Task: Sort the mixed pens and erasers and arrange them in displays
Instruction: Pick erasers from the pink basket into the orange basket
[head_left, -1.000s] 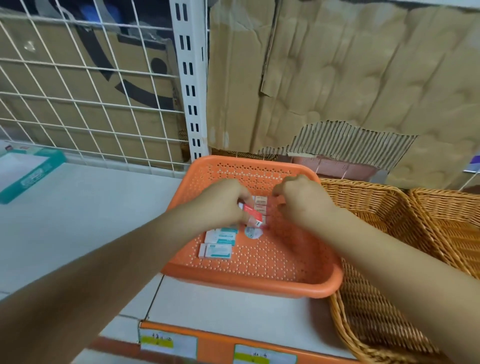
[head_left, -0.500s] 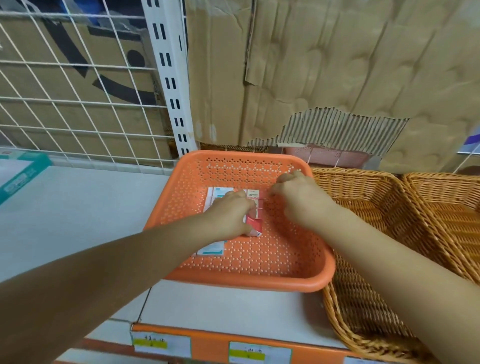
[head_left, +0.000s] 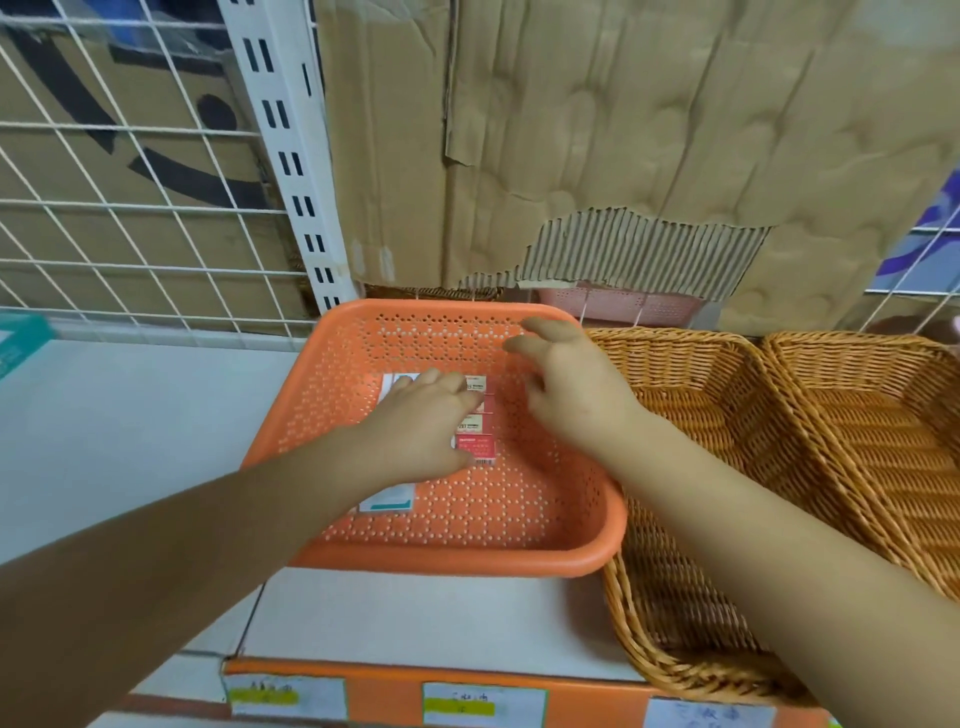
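An orange perforated plastic basket (head_left: 467, 551) stands on the white shelf. Inside it lies a column of small red and beige erasers (head_left: 477, 439), and white-and-teal erasers (head_left: 388, 500) lie to their left, partly under my arm. My left hand (head_left: 423, 428) lies flat over the erasers, its fingers straight and its thumb touching the lowest red one. My right hand (head_left: 566, 387) hovers over the right part of the basket with spread, relaxed fingers, holding nothing.
Two woven wicker baskets (head_left: 717, 493) (head_left: 883, 415) stand right of the orange one. Torn cardboard (head_left: 623, 156) and a white wire grid (head_left: 130, 208) back the shelf. A teal box (head_left: 21, 338) lies at far left. Price labels (head_left: 483, 704) line the shelf's front edge.
My left hand has set the red eraser it pinched down at the bottom of the column and flattened out. My right hand has opened and lifted toward the basket's back right.
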